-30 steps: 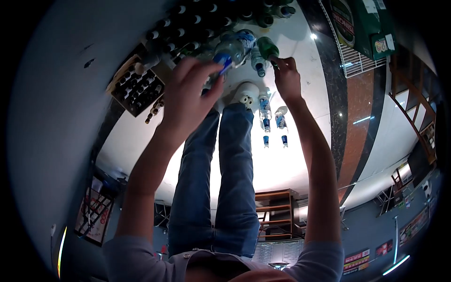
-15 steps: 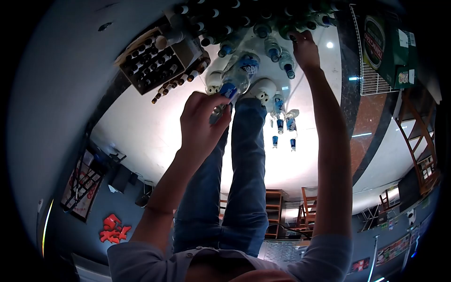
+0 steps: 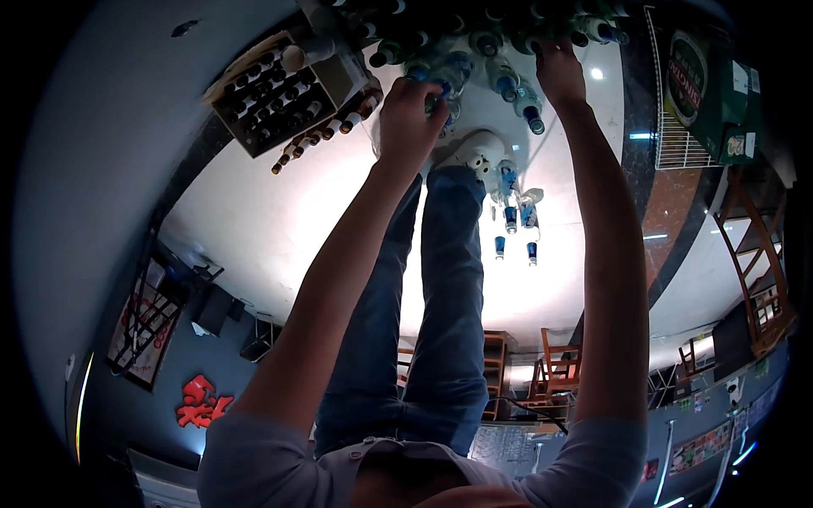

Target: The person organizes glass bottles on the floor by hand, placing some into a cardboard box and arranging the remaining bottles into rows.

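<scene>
Head view: left hand (image 3: pixel 412 121) pinches a clear bottle (image 3: pixel 458 66); right hand (image 3: pixel 561 74) meets dark bottles (image 3: pixel 486 42) already massed, finger grip unclear; blue-necked bottles (image 3: pixel 509 179) stand ungrouped.

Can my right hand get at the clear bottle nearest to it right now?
Probably yes. Your right hand is close beside that clear bottle, and nothing appears to stand between them. Its fingers are at the dark bottles, though, so it may have to come away first.
</scene>
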The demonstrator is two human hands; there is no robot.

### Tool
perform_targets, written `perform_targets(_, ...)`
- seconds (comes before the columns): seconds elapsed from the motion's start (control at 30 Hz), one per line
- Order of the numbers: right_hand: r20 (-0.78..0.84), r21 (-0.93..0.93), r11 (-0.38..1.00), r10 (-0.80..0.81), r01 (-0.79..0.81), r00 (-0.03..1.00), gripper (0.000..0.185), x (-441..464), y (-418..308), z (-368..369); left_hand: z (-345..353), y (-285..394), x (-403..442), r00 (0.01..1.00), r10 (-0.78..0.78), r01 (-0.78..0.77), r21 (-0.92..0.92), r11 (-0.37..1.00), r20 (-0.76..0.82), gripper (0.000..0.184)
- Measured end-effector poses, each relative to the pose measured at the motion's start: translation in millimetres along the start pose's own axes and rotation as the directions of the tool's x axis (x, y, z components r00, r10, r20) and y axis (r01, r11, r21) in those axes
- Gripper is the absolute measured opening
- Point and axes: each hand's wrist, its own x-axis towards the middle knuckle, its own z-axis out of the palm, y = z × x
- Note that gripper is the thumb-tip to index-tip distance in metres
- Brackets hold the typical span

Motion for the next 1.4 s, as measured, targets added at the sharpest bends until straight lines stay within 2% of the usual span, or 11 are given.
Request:
perform_targets(0.23,0.004,-0.049,0.998,0.048,-0.048,0.999,0.035,-6.4,-20.2,-9.0,67.3,-34.8,37.1,0.999,-0.04,0.037,0.146,0.989,0.013,0.019)
perform_targets(0.3,-0.323,-0.411,0.891,-0.34,0.193,0.883,0.032,-14.2,-29.2,-8.9,72.6,-42.7,45.0,0.999,0.003,-0.009,0.151,0.989,0.041,0.017)
perform_targets(0.33,-0.323,-0.411,0.891,-0.341,0.194,0.883,0.032,-19.8,-35.8,-6.5,75.5,-46.9,50.3,0.997,0.049,-0.059,0.154,0.986,0.067,0.015)
perform_targets(0.4,-0.27,0.094,0.871,-0.443,0.482,0.855,0.04,-35.5,-53.2,5.7,81.9,-52.1,62.9,0.991,0.098,-0.116,0.197,0.974,0.096,0.016)
perform_targets(0.47,-0.026,0.265,0.946,-0.188,0.188,0.982,0.045,-49.9,-77.9,21.4,82.9,-50.1,64.6,0.981,0.134,-0.165,0.241,0.956,0.139,0.017)
perform_targets(0.6,-0.011,0.403,0.914,-0.042,0.043,0.999,0.048,-44.7,-96.2,57.2,80.7,-46.0,75.9,0.96,0.114,-0.178,0.24,0.954,0.256,0.027)
perform_targets(0.73,0.053,0.332,0.943,-0.041,0.021,0.998,0.044,-35.5,-93.9,79.2,75.3,-52.2,71.2,0.972,0.059,-0.107,0.206,0.973,0.226,0.038)
perform_targets(0.8,0.078,0.269,0.963,-0.052,0.029,0.996,0.043,-30.6,-94.2,75.2,62.9,-58.6,65.9,0.958,0.233,-0.223,-0.074,0.972,0.168,0.039)
perform_targets(0.93,0.098,0.19,0.978,-0.108,0.088,0.989,0.039,-26.3,-93.1,76.5,41.6,-80.2,37.0,0.965,0.217,-0.225,0.04,0.974,0.149,0.044)
perform_targets(1.23,0.105,0.092,0.982,-0.173,0.164,0.979,0.034,-28.0,-105.6,82.7,41.9,-98.6,3.5,0.965,-0.183,0.164,0.108,0.98,0.187,0.036)
perform_targets(1.4,0.062,0.112,0.983,-0.15,0.143,0.987,0.034,-35.9,-109.8,88.6,30.3,-101.1,-1.9,0.976,-0.154,0.127,0.168,0.978,0.155,0.033)
